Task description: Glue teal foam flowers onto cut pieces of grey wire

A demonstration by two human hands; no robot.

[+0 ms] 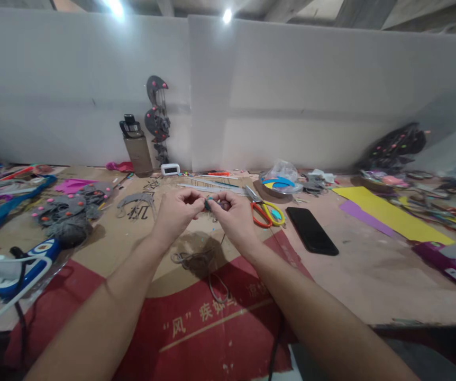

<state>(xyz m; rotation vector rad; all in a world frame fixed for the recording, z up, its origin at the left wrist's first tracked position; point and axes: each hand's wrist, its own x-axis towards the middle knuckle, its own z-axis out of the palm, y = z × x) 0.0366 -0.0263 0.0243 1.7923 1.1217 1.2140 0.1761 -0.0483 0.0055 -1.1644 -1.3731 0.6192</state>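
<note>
Over the cardboard, my left hand (177, 212) and my right hand (233, 216) meet fingertip to fingertip. Both are closed in a pinch on a small dark teal piece (207, 203), mostly hidden by the fingers, so its kind is unclear. Below them, loose loops of grey yarn (196, 258) lie on the brown and red cardboard (133, 317). Just right of my right hand rest open scissors (263, 209) with red and yellow handles. A grey curved cut-out (136, 202) lies to the left of my left hand.
A black phone (312, 230) lies right of the scissors. Purple and yellow sheets (394, 212) are farther right. Left are a grey yarn ball (70, 230), pinned grey pieces (61, 209) and a blue power strip (29, 270). A bottle (138, 153) stands at the back wall.
</note>
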